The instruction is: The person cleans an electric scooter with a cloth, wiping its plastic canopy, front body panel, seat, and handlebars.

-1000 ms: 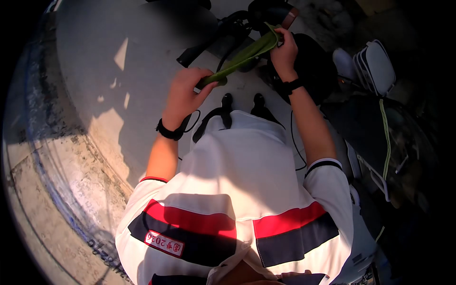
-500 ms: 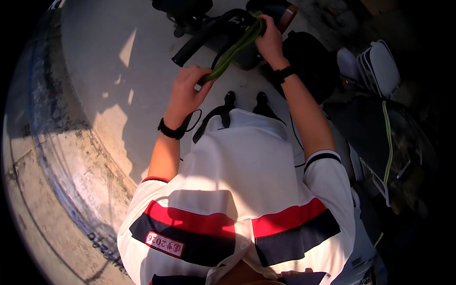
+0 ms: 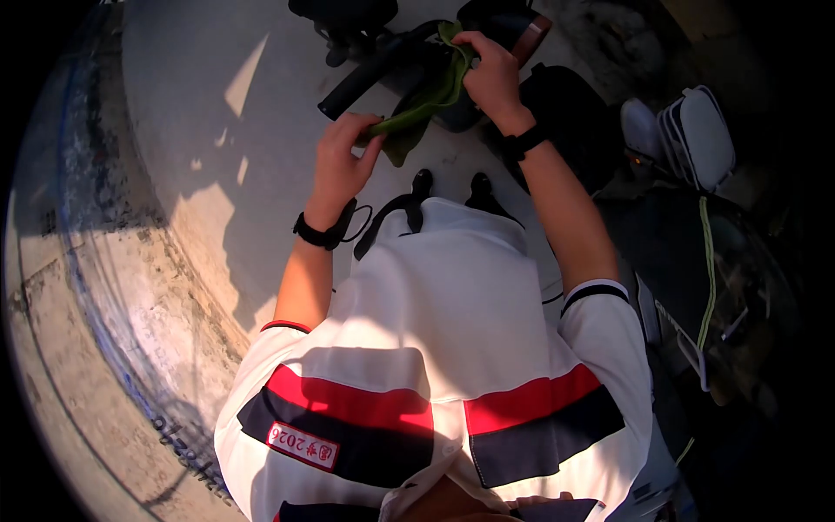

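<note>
A green cloth (image 3: 430, 97) stretches between my two hands, with a loose fold hanging down near its left end. My left hand (image 3: 342, 165) pinches that end between thumb and fingers. Higher up, my right hand (image 3: 493, 80) grips the other end. Just beyond the cloth lies a black handlebar-like grip (image 3: 358, 85), partly covered by the fabric.
A dark vehicle part with a brown-red panel (image 3: 531, 39) is past my right hand. To the right stand a black rounded seat-like shape (image 3: 570, 122) and a grey-white case (image 3: 706, 139). A stained concrete ledge (image 3: 130, 331) runs along the left. My shoes (image 3: 423, 181) are on the pale floor.
The cloth has gone from a tight twisted strip to a wider, looser spread with a hanging fold. Both hands keep hold of it and have shifted only slightly.
</note>
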{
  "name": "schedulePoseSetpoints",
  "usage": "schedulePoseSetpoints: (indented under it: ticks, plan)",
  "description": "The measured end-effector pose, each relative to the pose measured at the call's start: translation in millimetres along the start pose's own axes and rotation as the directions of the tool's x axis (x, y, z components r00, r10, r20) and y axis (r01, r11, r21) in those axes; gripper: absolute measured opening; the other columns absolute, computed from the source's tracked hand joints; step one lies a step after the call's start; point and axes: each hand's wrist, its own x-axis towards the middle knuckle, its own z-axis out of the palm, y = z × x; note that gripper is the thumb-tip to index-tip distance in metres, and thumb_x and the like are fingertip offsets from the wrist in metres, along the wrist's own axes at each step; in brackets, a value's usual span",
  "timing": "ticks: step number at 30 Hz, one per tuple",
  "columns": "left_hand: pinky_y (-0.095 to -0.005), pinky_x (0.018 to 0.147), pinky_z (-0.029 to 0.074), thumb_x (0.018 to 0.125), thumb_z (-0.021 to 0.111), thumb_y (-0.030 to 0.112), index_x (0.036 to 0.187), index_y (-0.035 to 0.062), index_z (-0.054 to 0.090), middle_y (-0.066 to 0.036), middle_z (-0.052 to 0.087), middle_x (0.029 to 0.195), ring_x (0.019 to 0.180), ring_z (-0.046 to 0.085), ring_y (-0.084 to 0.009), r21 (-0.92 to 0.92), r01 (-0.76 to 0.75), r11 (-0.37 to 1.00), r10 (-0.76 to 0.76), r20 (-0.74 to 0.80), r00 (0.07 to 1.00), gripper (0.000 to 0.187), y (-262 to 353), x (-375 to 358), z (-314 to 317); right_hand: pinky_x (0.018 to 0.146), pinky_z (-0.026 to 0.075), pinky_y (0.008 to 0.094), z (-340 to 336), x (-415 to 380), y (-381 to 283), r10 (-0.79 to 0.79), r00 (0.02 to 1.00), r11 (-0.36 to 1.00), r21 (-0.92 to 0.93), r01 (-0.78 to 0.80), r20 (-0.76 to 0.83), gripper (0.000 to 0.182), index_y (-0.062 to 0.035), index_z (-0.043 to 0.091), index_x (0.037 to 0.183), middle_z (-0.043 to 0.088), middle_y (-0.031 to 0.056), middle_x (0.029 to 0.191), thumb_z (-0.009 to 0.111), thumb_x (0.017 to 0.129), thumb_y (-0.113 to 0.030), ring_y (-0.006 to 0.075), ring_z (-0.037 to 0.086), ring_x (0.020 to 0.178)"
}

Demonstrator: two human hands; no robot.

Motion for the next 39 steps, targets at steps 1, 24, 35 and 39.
schedulePoseSetpoints:
  ticks: [1, 24, 35, 39]
  plan:
    - [-0.0292, 0.066, 0.049, 0.082, 0.069, -0.004, 0.100, 0.0009, 0.064, -0.011, 0.063, 0.087, 0.073, 0.060, -0.0224, -0.005, -0.002, 1.000, 0.002, -0.002, 1.000, 0.019, 0, 0, 0, 0.076, 0.055, 0.0405, -1, -2, -4, -0.013, 1.000, 1.000, 0.000, 0.013, 0.001, 0.025, -0.0114, 0.068, 0.101, 0.070, 0.0105, 0.097, 0.069, 0.078, 0.000, 0.0339, 0.066, 0.092]
    - [-0.0303, 0.060, 0.046, 0.073, 0.072, -0.003, 0.089, 0.0032, 0.057, -0.008, 0.057, 0.079, 0.068, 0.055, -0.0218, -0.067, 0.032, 0.997, -0.037, -0.071, 0.997, 0.023, -8, -1, -23, 0.069, 0.056, 0.0358, -4, -14, 30, 0.247, 0.933, 0.969, 0.077, -0.234, -0.262, 0.016, -0.0051, 0.063, 0.108, 0.072, 0.0124, 0.087, 0.061, 0.092, -0.005, 0.0246, 0.073, 0.084]
    - [-0.0287, 0.066, 0.047, 0.081, 0.068, -0.002, 0.095, 0.0017, 0.060, -0.009, 0.062, 0.080, 0.070, 0.057, -0.0187, 0.004, 0.069, 0.998, -0.067, -0.189, 0.980, 0.017, -33, 10, -73, 0.064, 0.052, 0.0354, 2, -9, 7, 0.299, 0.929, 0.953, 0.116, -0.280, -0.216, 0.015, -0.0059, 0.057, 0.104, 0.070, 0.0114, 0.078, 0.060, 0.090, -0.004, 0.0255, 0.069, 0.070]
    - [-0.0281, 0.065, 0.047, 0.081, 0.069, -0.004, 0.095, 0.0025, 0.062, -0.008, 0.062, 0.082, 0.070, 0.058, -0.0188, 0.075, -0.007, 0.997, 0.028, -0.279, 0.960, 0.017, -35, 23, -75, 0.063, 0.052, 0.0349, 2, -18, -3, 0.262, 0.957, 0.962, -0.044, -0.269, -0.124, 0.016, -0.0061, 0.057, 0.103, 0.070, 0.0118, 0.078, 0.064, 0.088, -0.005, 0.0263, 0.069, 0.069]
